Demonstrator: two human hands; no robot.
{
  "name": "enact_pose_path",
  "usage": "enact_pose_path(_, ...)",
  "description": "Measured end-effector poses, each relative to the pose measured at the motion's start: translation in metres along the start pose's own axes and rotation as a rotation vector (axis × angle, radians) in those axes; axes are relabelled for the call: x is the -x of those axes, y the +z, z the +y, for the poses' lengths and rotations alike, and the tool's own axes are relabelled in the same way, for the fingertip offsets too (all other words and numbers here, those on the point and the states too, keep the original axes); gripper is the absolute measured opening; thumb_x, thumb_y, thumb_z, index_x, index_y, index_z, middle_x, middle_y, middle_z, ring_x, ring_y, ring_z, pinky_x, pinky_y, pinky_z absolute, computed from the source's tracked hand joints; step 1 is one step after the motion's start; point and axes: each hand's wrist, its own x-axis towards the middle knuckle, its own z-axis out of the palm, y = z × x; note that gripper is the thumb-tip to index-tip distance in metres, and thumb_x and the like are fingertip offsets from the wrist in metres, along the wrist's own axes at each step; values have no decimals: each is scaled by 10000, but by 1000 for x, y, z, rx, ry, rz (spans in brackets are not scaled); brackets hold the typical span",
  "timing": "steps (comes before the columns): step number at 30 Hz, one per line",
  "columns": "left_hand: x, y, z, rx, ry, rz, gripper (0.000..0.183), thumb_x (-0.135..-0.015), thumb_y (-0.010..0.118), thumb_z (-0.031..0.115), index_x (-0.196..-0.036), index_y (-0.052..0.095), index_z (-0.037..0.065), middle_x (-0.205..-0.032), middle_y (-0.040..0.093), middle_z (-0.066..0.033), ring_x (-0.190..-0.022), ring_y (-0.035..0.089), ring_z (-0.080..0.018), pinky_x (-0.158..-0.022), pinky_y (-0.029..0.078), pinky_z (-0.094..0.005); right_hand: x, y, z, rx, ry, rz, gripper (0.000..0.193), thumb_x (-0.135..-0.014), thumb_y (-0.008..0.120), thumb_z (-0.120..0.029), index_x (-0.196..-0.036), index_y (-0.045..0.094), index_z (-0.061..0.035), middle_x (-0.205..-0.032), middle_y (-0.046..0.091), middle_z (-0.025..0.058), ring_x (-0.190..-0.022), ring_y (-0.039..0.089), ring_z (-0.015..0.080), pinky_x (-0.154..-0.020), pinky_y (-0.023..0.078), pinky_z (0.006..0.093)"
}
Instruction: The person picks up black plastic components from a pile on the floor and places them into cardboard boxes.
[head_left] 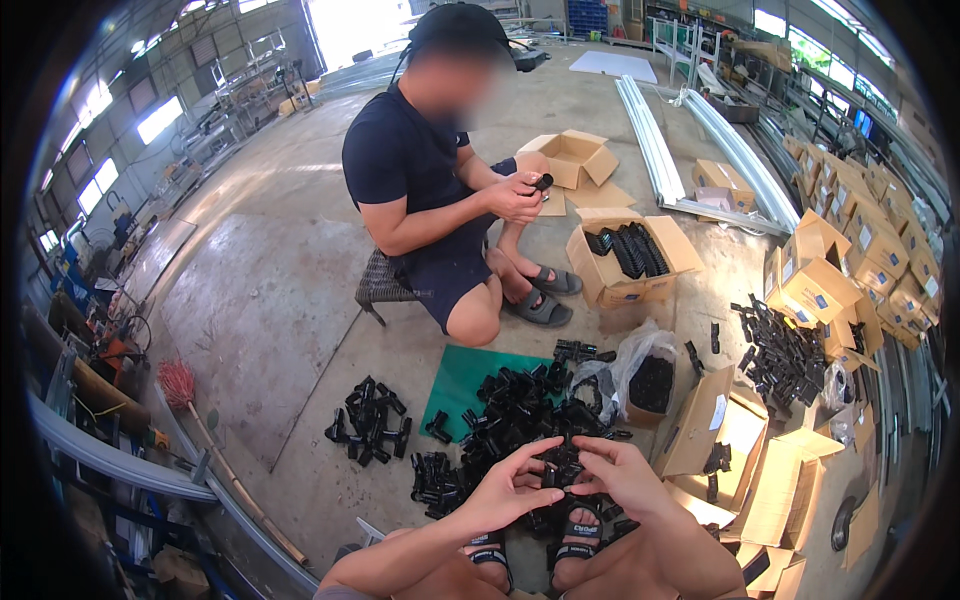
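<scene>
My left hand (512, 487) and my right hand (622, 474) face each other above my feet. Between their curved fingers and thumbs sits a black pipe fitting (563, 461), gripped from both sides; its outline partly merges with the dark heap behind it. That heap of black pipe fittings (505, 400) spreads over a green sheet (458, 373) and the floor in front of me. To its left lies a smaller group of tee-shaped fittings (372, 420). Across from me a seated co-worker (400, 170) holds another black fitting (542, 183) in both hands.
An open carton (625, 292) holds rows of black fittings. Beside it stands a plastic-lined box of small black parts (651, 384). Opened cartons (695, 425) crowd my right, near another black pile (785, 350) and stacked boxes (880, 225). A broom (235, 470) and metal rail (120, 445) lie left.
</scene>
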Motion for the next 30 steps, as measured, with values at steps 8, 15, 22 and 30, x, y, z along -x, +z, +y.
enact_pose_path(8, 0, 7, 1, -35, -15, 4, 754, -872, 754, 15, -1523, 401, 155, -1129, 637, -69, -954, 603, -89, -810, 511, -230, 1, 7, 3, 290, -263, 221, 196, -976, 619, -91, -1094, 696, 46, -937, 644, 94, -755, 706, 160, -658, 604, 262)
enact_pose_path(15, -4, 1, -26, -34, 9, -12, 738, -864, 766, 33, -1503, 402, 97, -1082, 666, -79, -840, 594, -66, -737, 495, -226, 7, 22, 11, 540, -383, 264, 162, -902, 698, -120, -982, 725, 17, -850, 664, 118, -653, 718, 201, -564, 545, 288)
enact_pose_path(22, 0, -1, -16, -29, -34, 2, 675, -859, 761, 35, -1448, 436, 73, -1054, 654, -63, -836, 602, -77, -739, 493, -240, 8, 21, 5, 735, -422, 260, 206, -920, 689, -175, -1007, 723, 9, -876, 683, 119, -776, 704, 195, -667, 558, 317)
enact_pose_path(30, 0, -9, -9, 114, -66, -7, 694, -875, 763, 68, -1479, 424, 121, -1249, 629, -147, -1010, 658, -132, -901, 523, -273, -14, 4, 4, 152, -56, -78, 314, -997, 632, -212, -1239, 640, -13, -1061, 714, 69, -954, 668, 142, -807, 538, 283)
